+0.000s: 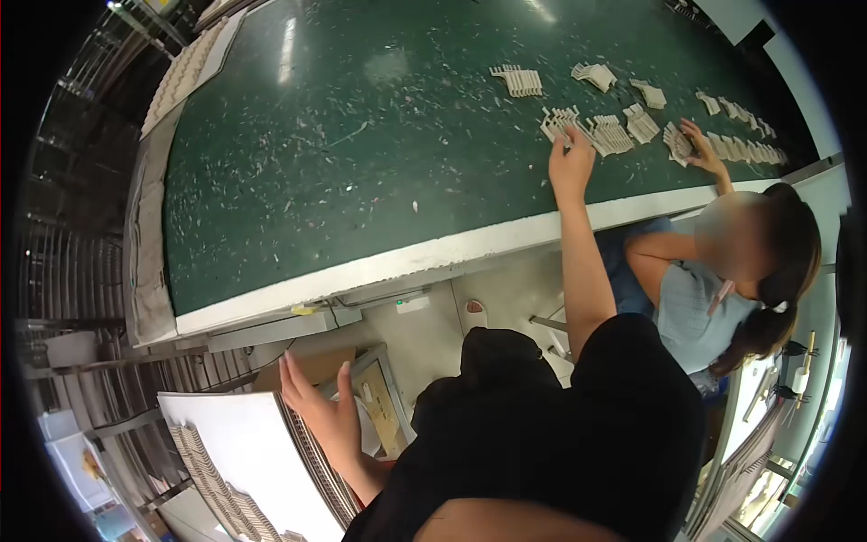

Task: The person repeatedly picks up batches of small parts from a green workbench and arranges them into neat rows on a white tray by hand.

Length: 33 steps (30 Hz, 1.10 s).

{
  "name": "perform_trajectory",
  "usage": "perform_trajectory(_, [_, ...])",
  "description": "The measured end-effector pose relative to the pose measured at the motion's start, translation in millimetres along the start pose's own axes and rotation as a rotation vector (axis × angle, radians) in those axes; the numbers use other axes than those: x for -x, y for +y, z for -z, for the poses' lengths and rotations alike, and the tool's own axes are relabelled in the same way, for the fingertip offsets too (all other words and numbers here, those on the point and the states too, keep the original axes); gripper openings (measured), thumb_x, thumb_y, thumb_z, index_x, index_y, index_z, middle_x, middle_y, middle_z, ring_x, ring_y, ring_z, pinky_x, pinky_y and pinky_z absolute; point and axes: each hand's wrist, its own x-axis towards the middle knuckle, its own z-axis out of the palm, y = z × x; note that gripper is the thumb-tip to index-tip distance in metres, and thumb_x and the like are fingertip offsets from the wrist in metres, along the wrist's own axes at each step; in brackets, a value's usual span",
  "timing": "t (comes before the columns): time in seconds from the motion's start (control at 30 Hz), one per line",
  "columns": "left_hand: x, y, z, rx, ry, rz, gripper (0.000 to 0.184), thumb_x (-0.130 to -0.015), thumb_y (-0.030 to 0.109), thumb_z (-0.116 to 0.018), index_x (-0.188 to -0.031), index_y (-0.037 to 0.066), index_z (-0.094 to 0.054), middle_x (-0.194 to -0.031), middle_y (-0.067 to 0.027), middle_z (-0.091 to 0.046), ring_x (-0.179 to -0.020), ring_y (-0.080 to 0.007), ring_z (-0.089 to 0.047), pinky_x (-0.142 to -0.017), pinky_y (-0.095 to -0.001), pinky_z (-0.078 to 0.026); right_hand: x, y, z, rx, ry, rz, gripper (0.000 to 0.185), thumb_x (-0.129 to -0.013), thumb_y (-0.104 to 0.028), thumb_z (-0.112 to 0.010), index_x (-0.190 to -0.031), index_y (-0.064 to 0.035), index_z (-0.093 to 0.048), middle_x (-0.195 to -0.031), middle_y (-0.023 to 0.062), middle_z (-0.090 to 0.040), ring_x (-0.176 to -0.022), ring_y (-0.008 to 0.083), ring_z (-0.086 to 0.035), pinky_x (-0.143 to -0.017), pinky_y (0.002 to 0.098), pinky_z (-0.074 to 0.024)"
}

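My right hand [571, 170] reaches over the green table [343, 117], with fingers bent together at the near edge of a cluster of pale, comb-like pieces [561, 119]. Thumb and fingertips meet the pieces there. Beside it on the right sits another pale cluster [610, 135]; a further one [519, 81] lies beyond, to the left. Low on the left, my left hand [321, 415] is open, fingers and thumb spread, with nothing in it. It is close to the edge of a stack of white boards [239, 429], whose top board carries rows of small beige pieces [212, 474].
A co-worker [695, 303] sits at the right, one hand [706, 152] at another pale cluster [677, 144]. More pieces [745, 149] line the far right. Scraps litter the tabletop, which has a white front edge [397, 260]. Metal racks [68, 280] stand at the left.
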Motion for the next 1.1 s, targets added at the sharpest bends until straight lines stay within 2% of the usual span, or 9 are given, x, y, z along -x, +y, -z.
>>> perform_trajectory(0.17, [-48.2,86.8,-34.9,0.089,-0.151,-0.252,0.076,-0.077,0.015,-0.074,-0.14,0.002,-0.034,-0.143,-0.023,-0.032,-0.125,-0.0418,-0.034,-0.103,-0.0491,-0.032,-53.6,74.7,-17.2,0.214,-0.064,0.074,0.025,-0.085,-0.019,-0.06,-0.099,0.0011,-0.064,-0.101,0.0177,-0.064,-0.096,0.0364,-0.055,-0.087,0.0437,-0.0418])
perform_trajectory(0.2, [-54.9,94.6,-41.8,0.063,-0.168,-0.295,0.075,-0.077,0.015,-0.074,-0.14,0.002,-0.034,-0.143,-0.0233,-0.031,-0.125,-0.0419,-0.034,-0.102,-0.0491,-0.033,-57.1,72.5,-15.8,0.22,-0.127,0.068,0.023,-0.085,-0.019,-0.06,-0.097,0.0006,-0.065,-0.1,0.0174,-0.064,-0.095,0.0363,-0.055,-0.086,0.0437,-0.0423])
perform_trajectory(0.23, [-60.3,101.5,-47.8,0.064,-0.19,-0.312,0.074,-0.078,0.015,-0.074,-0.139,0.002,-0.035,-0.143,-0.0235,-0.031,-0.125,-0.0421,-0.034,-0.102,-0.0493,-0.033,-57.1,70.9,-16.8,0.291,-0.118,0.118,0.022,-0.085,-0.018,-0.061,-0.097,-0.0003,-0.064,-0.095,0.016,-0.064,-0.092,0.0354,-0.056,-0.083,0.0436,-0.0435])
perform_trajectory(0.4, [-85.6,117.3,-64.8,0.084,-0.268,-0.383,0.07,-0.079,0.017,-0.073,-0.138,0.001,-0.037,-0.143,-0.0245,-0.031,-0.126,-0.0433,-0.033,-0.102,-0.0497,-0.034,-53.7,71.8,-20.4,0.322,-0.076,0.025,0.017,-0.084,-0.019,-0.064,-0.09,-0.003,-0.063,-0.088,0.0136,-0.061,-0.088,0.0334,-0.058,-0.078,0.0429,-0.0462])
perform_trajectory(0.63, [-123.0,107.6,-81.7,0.116,-0.32,-0.457,0.065,-0.081,0.019,-0.071,-0.136,0.001,-0.04,-0.141,-0.0257,-0.034,-0.125,-0.0428,-0.036,-0.102,-0.0488,-0.034,-46.3,57.8,-15.5,0.498,-0.064,0.096,0.014,-0.085,-0.018,-0.063,-0.085,-0.0041,-0.062,-0.084,0.0128,-0.061,-0.081,0.0327,-0.06,-0.07,0.0424,-0.0483])
perform_trajectory(0.73, [-143.9,96.0,-80.9,0.158,-0.337,-0.526,0.064,-0.081,0.02,-0.07,-0.134,0.0,-0.041,-0.139,-0.0265,-0.035,-0.123,-0.0433,-0.038,-0.101,-0.0493,-0.035,-49.6,56.2,-13.6,0.408,-0.119,0.096,0.014,-0.085,-0.015,-0.06,-0.089,-0.002,-0.064,-0.084,0.0174,-0.063,-0.08,0.0369,-0.061,-0.071,0.0455,-0.0484])
perform_trajectory(0.77, [-150.3,90.3,-79.4,0.169,-0.341,-0.547,0.064,-0.081,0.02,-0.071,-0.134,0.0,-0.041,-0.139,-0.0264,-0.036,-0.123,-0.0432,-0.038,-0.101,-0.0493,-0.035,-49.4,54.4,-15.1,0.4,-0.156,0.073,0.016,-0.086,-0.015,-0.059,-0.092,-0.0015,-0.066,-0.085,0.0194,-0.065,-0.08,0.0386,-0.062,-0.071,0.0457,-0.049])
perform_trajectory(0.87, [-168.2,67.8,-73.9,0.182,-0.339,-0.575,0.063,-0.081,0.02,-0.07,-0.134,-0.001,-0.042,-0.138,-0.0262,-0.037,-0.122,-0.0421,-0.039,-0.1,-0.0488,-0.036,-46.5,50.6,-23.1,0.445,-0.161,0.059,0.018,-0.087,-0.017,-0.06,-0.095,-0.0024,-0.067,-0.085,0.0171,-0.066,-0.081,0.0364,-0.062,-0.071,0.0436,-0.0491])
perform_trajectory(1.1, [-196.4,10.3,-73.5,0.159,-0.346,-0.547,0.062,-0.083,0.023,-0.069,-0.133,-0.001,-0.043,-0.137,-0.025,-0.04,-0.122,-0.0408,-0.041,-0.098,-0.0482,-0.037,-52.8,66.3,-27.6,0.259,-0.22,-0.164,0.023,-0.087,-0.021,-0.06,-0.099,-0.0033,-0.068,-0.086,0.0166,-0.068,-0.08,0.0314,-0.066,-0.073,0.0388,-0.0508])
